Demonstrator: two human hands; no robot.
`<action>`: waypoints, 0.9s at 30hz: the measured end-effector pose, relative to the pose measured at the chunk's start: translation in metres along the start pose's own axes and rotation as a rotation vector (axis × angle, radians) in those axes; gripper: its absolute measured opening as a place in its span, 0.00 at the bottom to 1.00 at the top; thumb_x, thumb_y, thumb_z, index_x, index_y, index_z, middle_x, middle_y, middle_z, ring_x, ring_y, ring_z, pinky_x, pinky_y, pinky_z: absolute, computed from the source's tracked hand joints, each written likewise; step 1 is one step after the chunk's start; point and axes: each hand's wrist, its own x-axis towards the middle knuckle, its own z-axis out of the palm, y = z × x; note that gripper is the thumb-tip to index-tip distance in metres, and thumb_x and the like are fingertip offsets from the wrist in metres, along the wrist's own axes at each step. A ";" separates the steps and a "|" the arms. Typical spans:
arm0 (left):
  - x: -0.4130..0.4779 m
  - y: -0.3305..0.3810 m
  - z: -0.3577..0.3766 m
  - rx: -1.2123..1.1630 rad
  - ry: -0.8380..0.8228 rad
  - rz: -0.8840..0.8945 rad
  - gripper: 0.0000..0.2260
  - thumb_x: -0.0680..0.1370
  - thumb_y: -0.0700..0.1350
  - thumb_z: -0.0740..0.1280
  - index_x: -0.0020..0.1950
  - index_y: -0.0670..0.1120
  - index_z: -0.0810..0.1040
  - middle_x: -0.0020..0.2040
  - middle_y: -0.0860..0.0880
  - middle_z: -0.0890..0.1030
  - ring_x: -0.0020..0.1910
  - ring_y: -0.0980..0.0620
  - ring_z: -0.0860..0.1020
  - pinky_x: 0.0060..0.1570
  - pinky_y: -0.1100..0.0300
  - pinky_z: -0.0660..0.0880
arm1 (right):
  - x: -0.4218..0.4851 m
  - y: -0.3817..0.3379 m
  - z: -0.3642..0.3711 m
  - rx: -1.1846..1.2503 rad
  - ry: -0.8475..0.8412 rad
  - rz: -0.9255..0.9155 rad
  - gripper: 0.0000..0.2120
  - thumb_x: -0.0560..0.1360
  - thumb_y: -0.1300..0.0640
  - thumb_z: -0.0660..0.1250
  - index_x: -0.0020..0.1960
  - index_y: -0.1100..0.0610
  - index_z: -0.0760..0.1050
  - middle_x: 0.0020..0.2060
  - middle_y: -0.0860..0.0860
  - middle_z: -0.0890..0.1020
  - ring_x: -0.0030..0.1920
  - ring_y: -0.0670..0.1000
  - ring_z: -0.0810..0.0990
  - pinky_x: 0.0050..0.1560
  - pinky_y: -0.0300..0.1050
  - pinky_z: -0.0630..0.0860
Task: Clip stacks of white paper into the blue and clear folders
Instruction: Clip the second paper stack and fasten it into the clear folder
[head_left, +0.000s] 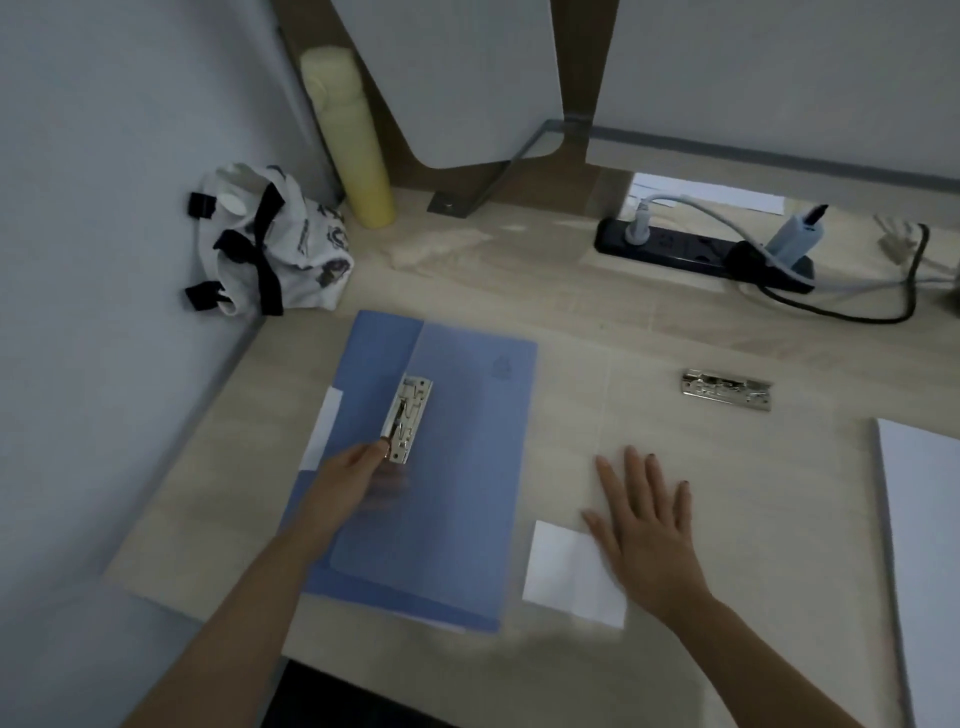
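A pale wood-grain desk (519, 291) is set in a corner of plain grey walls. A flat blue plastic folder (467, 467) is laid on it, with a silver metal spring clip (408, 418) by its spine. The left hand (353, 483) is placed at the clip's near end, probably to work the lever; its fingers are blurred, so no grip can be told. Right of the blue folder, a clear plastic folder (675, 431) is pressed flat by the right hand (644, 519), fingers straight and spread, likely against sliding. Further right, a stack of white paper (924, 519) is kept within reach. A faint emblem (501, 366) on the blue folder cannot be read.
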 end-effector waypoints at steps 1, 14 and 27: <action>0.000 -0.004 -0.001 -0.025 -0.012 -0.013 0.09 0.80 0.43 0.58 0.45 0.45 0.76 0.32 0.52 0.84 0.29 0.60 0.82 0.28 0.66 0.78 | 0.000 0.000 0.002 -0.013 0.000 0.005 0.30 0.77 0.37 0.38 0.74 0.50 0.54 0.74 0.57 0.61 0.74 0.55 0.48 0.70 0.54 0.40; 0.001 -0.023 0.003 -0.090 0.015 0.093 0.08 0.79 0.41 0.60 0.50 0.46 0.79 0.45 0.50 0.83 0.39 0.62 0.83 0.36 0.70 0.78 | -0.001 0.007 0.012 -0.023 0.122 -0.037 0.29 0.78 0.39 0.40 0.75 0.50 0.52 0.74 0.56 0.59 0.76 0.51 0.40 0.73 0.57 0.43; 0.003 -0.013 -0.007 -0.102 -0.183 -0.010 0.16 0.73 0.63 0.58 0.55 0.59 0.77 0.51 0.59 0.84 0.56 0.60 0.78 0.57 0.59 0.71 | -0.003 0.002 0.012 0.021 0.201 -0.034 0.27 0.79 0.44 0.40 0.74 0.52 0.58 0.74 0.54 0.61 0.76 0.49 0.43 0.73 0.58 0.48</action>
